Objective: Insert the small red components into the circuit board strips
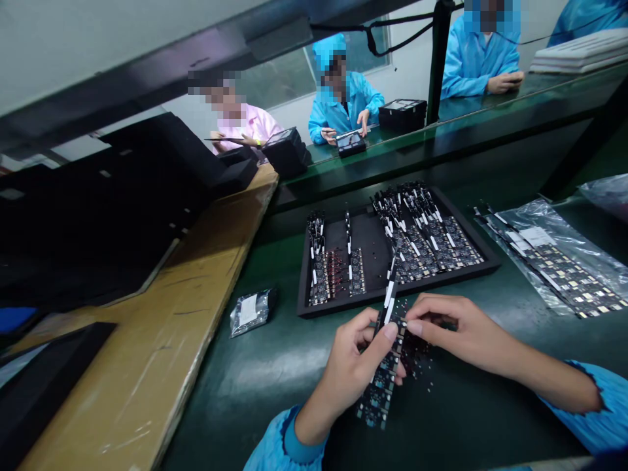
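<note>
My left hand (346,360) is closed around a narrow dark circuit board (379,392), thumb on its face. The board is held tilted above the green table, and a dark flat cable with white labels (390,294) runs up from its top end. Thumb and forefinger of my right hand (461,330) are pinched together at the board's right edge; whatever is between them is too small to make out. Under the hands lies a scatter of tiny dark and pale parts (420,363), partly hidden by my fingers.
Beyond my hands sits a black foam tray (338,309) with several cabled boards. More boards lie on a clear plastic bag (534,212) at right. A small silvery packet (249,311) is left of the tray, beside a cardboard sheet (196,314). Several co-workers sit across the bench.
</note>
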`<state>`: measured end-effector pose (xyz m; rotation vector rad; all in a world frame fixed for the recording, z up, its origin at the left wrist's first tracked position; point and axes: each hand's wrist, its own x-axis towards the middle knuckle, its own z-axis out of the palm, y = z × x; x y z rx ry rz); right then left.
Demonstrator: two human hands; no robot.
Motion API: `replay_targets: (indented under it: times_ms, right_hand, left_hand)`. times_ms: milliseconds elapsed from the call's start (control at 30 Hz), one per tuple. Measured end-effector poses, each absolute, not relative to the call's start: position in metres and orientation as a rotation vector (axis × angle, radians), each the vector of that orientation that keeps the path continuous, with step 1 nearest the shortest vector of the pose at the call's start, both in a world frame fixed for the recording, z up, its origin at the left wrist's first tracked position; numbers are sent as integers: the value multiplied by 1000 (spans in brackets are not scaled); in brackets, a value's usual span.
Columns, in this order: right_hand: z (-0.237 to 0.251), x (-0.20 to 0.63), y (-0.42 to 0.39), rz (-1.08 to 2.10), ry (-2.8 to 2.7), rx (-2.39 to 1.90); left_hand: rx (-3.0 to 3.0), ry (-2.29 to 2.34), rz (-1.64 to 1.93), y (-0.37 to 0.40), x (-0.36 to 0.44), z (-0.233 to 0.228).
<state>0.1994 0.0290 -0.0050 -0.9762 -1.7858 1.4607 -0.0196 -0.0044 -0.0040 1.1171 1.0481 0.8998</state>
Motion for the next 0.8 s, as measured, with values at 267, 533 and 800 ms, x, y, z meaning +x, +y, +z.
replay_targets:
  times_ms: [267, 533, 800]
  right_hand:
    - [-8, 198, 28, 1446, -1794, -912]
    - [-8, 197, 26, 1623, -1676, -947]
    - [-10, 195, 26, 1696, -1626, -975]
  left_hand:
    - [1213, 1084, 982, -2, -16, -6]
    - [1302, 1074, 945, -3, -17, -1]
    - [1274, 1043, 989, -4, -14, -5]
